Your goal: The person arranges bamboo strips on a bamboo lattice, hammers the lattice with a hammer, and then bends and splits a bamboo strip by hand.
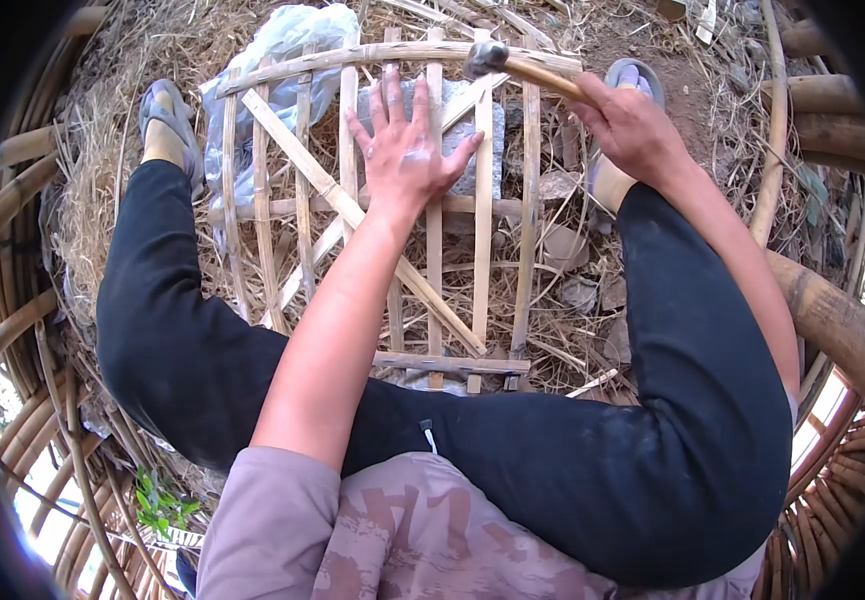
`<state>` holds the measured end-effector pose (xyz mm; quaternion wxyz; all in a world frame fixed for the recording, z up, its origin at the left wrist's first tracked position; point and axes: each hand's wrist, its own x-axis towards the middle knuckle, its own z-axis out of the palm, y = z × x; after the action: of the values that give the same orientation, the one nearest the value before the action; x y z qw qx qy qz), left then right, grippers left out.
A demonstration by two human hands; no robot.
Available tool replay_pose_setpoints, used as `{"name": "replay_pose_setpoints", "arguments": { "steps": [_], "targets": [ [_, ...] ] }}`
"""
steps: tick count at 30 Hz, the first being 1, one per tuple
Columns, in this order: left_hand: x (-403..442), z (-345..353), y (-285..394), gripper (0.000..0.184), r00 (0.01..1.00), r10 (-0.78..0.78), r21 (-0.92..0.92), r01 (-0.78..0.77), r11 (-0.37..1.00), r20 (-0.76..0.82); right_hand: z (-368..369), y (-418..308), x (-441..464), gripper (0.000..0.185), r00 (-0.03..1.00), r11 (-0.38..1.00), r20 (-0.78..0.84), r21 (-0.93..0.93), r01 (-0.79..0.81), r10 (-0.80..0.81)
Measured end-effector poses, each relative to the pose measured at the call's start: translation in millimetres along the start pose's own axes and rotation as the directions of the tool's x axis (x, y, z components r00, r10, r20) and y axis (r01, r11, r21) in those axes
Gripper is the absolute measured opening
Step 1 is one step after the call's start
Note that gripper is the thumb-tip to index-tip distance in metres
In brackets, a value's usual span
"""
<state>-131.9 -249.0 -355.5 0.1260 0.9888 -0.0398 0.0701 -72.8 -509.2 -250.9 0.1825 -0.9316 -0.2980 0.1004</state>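
A bamboo slat frame (483, 240) lies on the ground between my legs, with upright slats, cross rails and diagonal braces. My left hand (402, 150) rests flat on its upper middle slats, fingers spread, pointing toward the top rail (392, 53). My right hand (632, 130) is wrapped round the wooden handle of a hammer (542, 76). The hammer's metal head is over the right part of the top rail; whether it touches the bamboo I cannot tell. Beneath the slats near my left hand sits a grey stone slab (496, 165).
Crumpled clear plastic (292, 35) lies under the frame's upper left. Dry straw and loose stones (564, 246) cover the ground. Curved bamboo poles (832, 310) stand on both sides. My sandalled feet (170, 120) flank the frame. A small green plant (160, 505) grows at lower left.
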Motion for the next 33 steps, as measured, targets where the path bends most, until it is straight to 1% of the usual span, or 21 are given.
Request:
{"name": "replay_pose_setpoints", "arguments": {
  "steps": [2, 5, 6, 9, 12, 15, 16, 19, 20, 23, 26, 29, 32, 33],
  "targets": [
    [0.4, -2.3, 0.4, 0.096, 1.0, -0.007, 0.001, 0.007, 1.0, 0.02, -2.4, -5.0, 2.2, 0.021, 0.996, 0.993, -0.075, 0.104, 0.056, -0.048],
    [-0.2, 0.0, -0.3, 0.099, 1.0, -0.011, 0.005, 0.011, 1.0, 0.013, 1.2, -6.8, 5.6, 0.021, 0.982, 0.993, 0.144, -0.031, -0.116, 0.119],
    [0.8, 0.1, -0.3, 0.103, 0.999, -0.018, 0.012, 0.017, 1.0, 0.038, 9.1, 0.5, 4.8, 0.021, 0.97, 0.985, 0.184, -0.1, -0.143, 0.16],
    [1.5, 1.0, -0.1, 0.109, 0.999, -0.029, -0.011, 0.029, 1.0, 0.043, 11.2, 5.2, 2.8, 0.02, 0.985, 0.987, 0.089, -0.079, -0.139, 0.146],
    [1.5, -0.3, 0.9, 0.11, 0.997, -0.041, 0.018, 0.04, 0.999, 0.058, 4.7, -2.6, 4.2, 0.019, 0.999, 0.999, -0.001, 0.001, -0.047, 0.047],
    [2.1, -1.5, 0.8, 0.11, 0.997, -0.048, -0.004, 0.049, 0.999, 0.06, 3.1, -9.1, 7.6, 0.019, 0.994, 0.994, -0.107, 0.101, 0.045, -0.034],
    [1.5, -2.3, 1.3, 0.11, 0.996, -0.052, -0.011, 0.053, 0.999, 0.069, -1.7, -13.9, 8.2, 0.018, 0.997, 0.977, 0.023, 0.201, -0.074, 0.071],
    [1.7, -1.5, 0.3, 0.11, 0.997, -0.041, -0.022, 0.043, 0.999, 0.071, 8.0, -5.3, 9.5, 0.018, 0.975, 0.987, 0.177, -0.114, -0.113, 0.132],
    [2.8, -1.9, 0.3, 0.11, 0.997, -0.039, -0.022, 0.041, 0.999, 0.067, 6.4, -4.3, 8.5, 0.019, 0.981, 0.987, 0.155, -0.129, -0.1, 0.12],
    [0.7, -0.1, 0.7, 0.108, 0.997, -0.042, -0.02, 0.044, 0.999, 0.072, 4.1, -3.6, 4.5, 0.019, 0.999, 1.0, 0.042, -0.013, 0.008, -0.007],
    [1.0, -1.4, 1.1, 0.106, 0.996, -0.054, -0.013, 0.055, 0.998, 0.07, -3.6, -11.5, 5.3, 0.02, 1.0, 0.993, -0.012, 0.116, 0.019, -0.017],
    [2.0, -0.5, 0.7, 0.105, 0.997, -0.044, 0.004, 0.043, 0.999, 0.059, -4.1, -14.1, 7.1, 0.02, 0.989, 0.979, 0.119, 0.17, -0.11, 0.09],
    [2.4, -1.2, 1.0, 0.104, 0.995, -0.049, -0.006, 0.05, 0.999, 0.081, 6.9, -3.2, 5.2, 0.019, 0.968, 0.982, 0.219, -0.167, -0.089, 0.125],
    [2.7, -1.1, 0.4, 0.105, 0.997, -0.046, -0.011, 0.047, 0.999, 0.069, 7.4, 0.1, 4.8, 0.019, 0.979, 0.984, 0.187, -0.172, -0.049, 0.081]
  ]
}}
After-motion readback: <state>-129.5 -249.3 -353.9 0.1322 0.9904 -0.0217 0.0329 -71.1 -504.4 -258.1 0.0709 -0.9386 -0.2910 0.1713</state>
